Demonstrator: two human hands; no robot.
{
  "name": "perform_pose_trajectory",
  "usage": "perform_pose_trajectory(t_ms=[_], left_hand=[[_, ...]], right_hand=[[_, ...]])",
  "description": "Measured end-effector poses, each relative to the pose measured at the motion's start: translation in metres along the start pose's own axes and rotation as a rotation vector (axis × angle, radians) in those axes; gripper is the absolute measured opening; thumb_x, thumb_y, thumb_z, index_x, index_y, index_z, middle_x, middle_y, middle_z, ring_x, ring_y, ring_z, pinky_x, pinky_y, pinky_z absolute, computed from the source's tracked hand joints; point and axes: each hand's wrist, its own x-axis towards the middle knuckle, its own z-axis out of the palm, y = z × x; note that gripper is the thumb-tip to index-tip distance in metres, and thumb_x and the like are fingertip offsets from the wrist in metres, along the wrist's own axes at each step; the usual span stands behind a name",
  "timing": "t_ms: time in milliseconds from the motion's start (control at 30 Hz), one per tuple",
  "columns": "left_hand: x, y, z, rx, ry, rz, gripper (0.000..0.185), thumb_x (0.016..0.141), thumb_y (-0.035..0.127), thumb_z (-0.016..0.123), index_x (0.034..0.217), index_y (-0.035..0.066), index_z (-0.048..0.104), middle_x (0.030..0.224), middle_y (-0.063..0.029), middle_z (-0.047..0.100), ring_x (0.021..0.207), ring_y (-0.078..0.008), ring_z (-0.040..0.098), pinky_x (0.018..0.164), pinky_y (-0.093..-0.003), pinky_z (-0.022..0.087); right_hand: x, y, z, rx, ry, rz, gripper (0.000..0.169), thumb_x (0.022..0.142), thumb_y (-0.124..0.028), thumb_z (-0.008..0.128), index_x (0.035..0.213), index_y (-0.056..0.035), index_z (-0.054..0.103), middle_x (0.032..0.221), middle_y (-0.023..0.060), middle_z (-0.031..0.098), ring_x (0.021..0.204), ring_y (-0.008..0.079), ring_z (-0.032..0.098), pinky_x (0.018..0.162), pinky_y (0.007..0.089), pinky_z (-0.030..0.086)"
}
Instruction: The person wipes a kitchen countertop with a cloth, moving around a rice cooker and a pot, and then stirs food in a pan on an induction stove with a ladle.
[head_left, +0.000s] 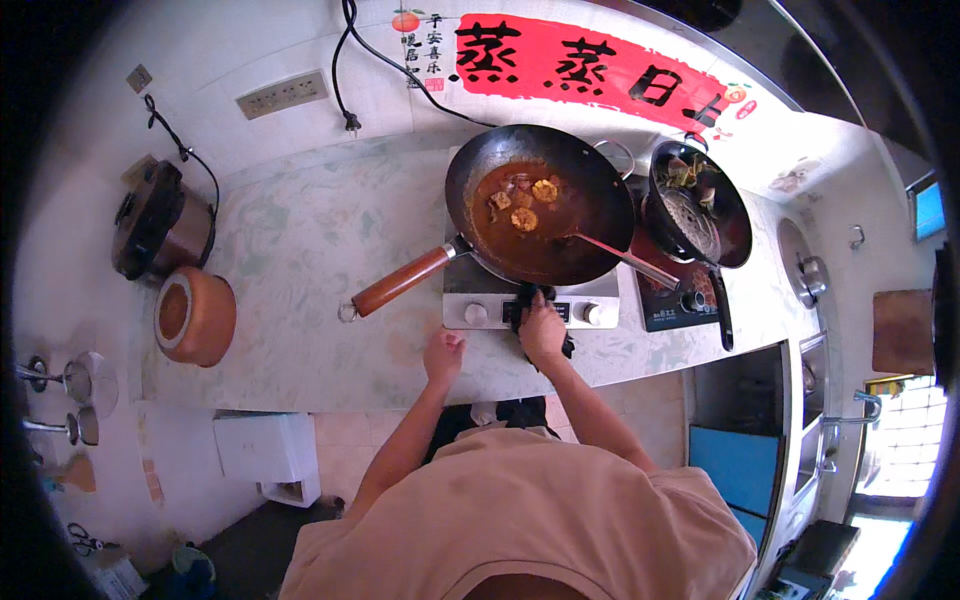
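A black wok (465, 172) with a wooden handle sits on a silver cooktop (457, 311). Reddish-brown broth, corn slices (524, 219) and other chunks lie in it. The head of a metal utensil with a long handle (649, 270) dips into the broth, its handle resting across the wok's right rim. My right hand (543, 330) grips a crumpled black cloth (534, 298) against the front of the cooktop, just below the wok. My left hand (444, 356), fingers curled with nothing visible in them, is at the counter's front, left of the cooktop's corner.
Right of the wok, a black pan (739, 225) holding food scraps and a perforated metal piece stands on a dark cooktop (664, 311). An electric cooker (176, 232) and a copper-coloured pot (217, 319) stand at the left. A black plug (352, 122) hangs by the wall.
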Motion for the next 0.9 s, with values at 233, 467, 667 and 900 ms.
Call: perform_pose_trajectory(t_ms=[233, 467, 667, 900], left_hand=[[-0.008, 0.028, -0.006, -0.125, 0.021, -0.051, 0.036, 0.077, 0.026, 0.067, 0.101, 0.003, 0.054, 0.082, -0.0106, 0.062, 0.066, -0.0195, 0.061, 0.062, -0.0312, 0.048], [0.015, 0.046, -0.035, -0.171, 0.125, -0.059, 0.028, 0.082, 0.027, 0.061, 0.094, 0.003, 0.058, 0.083, -0.0103, 0.064, 0.074, -0.0195, 0.062, 0.068, -0.0300, 0.048], [0.023, 0.039, -0.037, 0.056, 0.111, -0.066, 0.025, 0.084, 0.030, 0.058, 0.091, 0.006, 0.060, 0.082, -0.0098, 0.065, 0.077, -0.0238, 0.063, 0.068, -0.0334, 0.047], [0.029, 0.022, -0.023, -0.071, 0.093, -0.135, 0.023, 0.083, 0.028, 0.058, 0.089, 0.006, 0.059, 0.083, -0.0100, 0.065, 0.078, -0.0245, 0.063, 0.069, -0.0350, 0.047]], right_hand=[[0.011, -0.037, 0.002, 0.101, -0.140, -0.273, 0.039, 0.077, -0.012, 0.053, 0.116, -0.0128, 0.054, 0.098, 0.0169, 0.059, 0.080, 0.0365, 0.060, 0.069, 0.0443, 0.049], [-0.004, -0.032, -0.008, -0.161, -0.008, -0.320, 0.036, 0.076, -0.014, 0.052, 0.112, -0.0148, 0.057, 0.089, 0.0138, 0.063, 0.072, 0.0286, 0.063, 0.060, 0.0435, 0.050], [0.006, 0.023, -0.045, -0.312, -0.058, -0.068, 0.035, 0.071, -0.023, 0.057, 0.104, -0.0151, 0.062, 0.087, 0.0129, 0.061, 0.088, 0.0304, 0.057, 0.074, 0.0444, 0.044], [0.050, 0.102, -0.057, -0.375, 0.257, 0.166, 0.027, 0.068, -0.024, 0.060, 0.092, -0.0120, 0.065, 0.098, 0.0134, 0.053, 0.097, 0.0298, 0.046, 0.079, 0.0414, 0.033]])
